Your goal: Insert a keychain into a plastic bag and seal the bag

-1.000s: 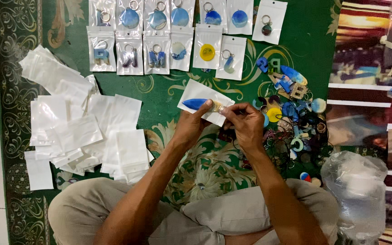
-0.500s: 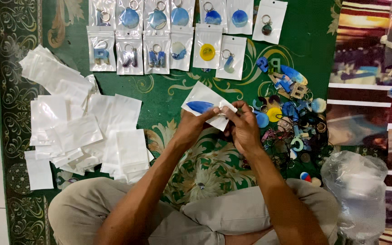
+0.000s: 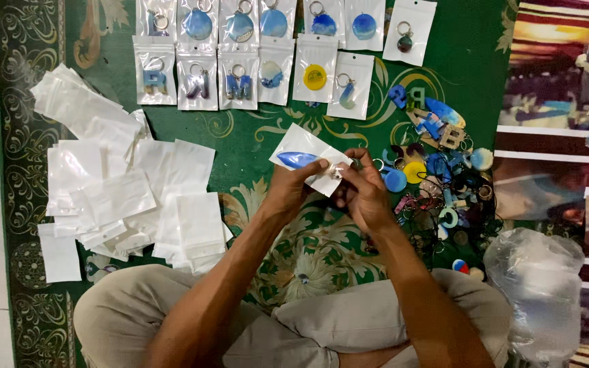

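The left hand (image 3: 291, 187) pinches a small clear-fronted white plastic pouch (image 3: 308, 158) with a blue leaf-shaped resin keychain (image 3: 298, 159) now inside — half a second ago the pouch sat slightly farther right. The right hand (image 3: 363, 194) closes fingertips on the pouch's open end, seemingly sealing it. Loose colourful keychains (image 3: 441, 184) lie right of the hands, empty white pouches (image 3: 127, 194) left — filled pouches (image 3: 274, 58) beyond.

Small white pouch (image 3: 306, 158) with blue oval keychain charm (image 3: 297, 160) inside, tilted, mouth end toward the pinch. Held off the mat at its lower right edge, the rest sticking up-left of the fingers. Charm lies left of the grip, lengthwise across pouch.
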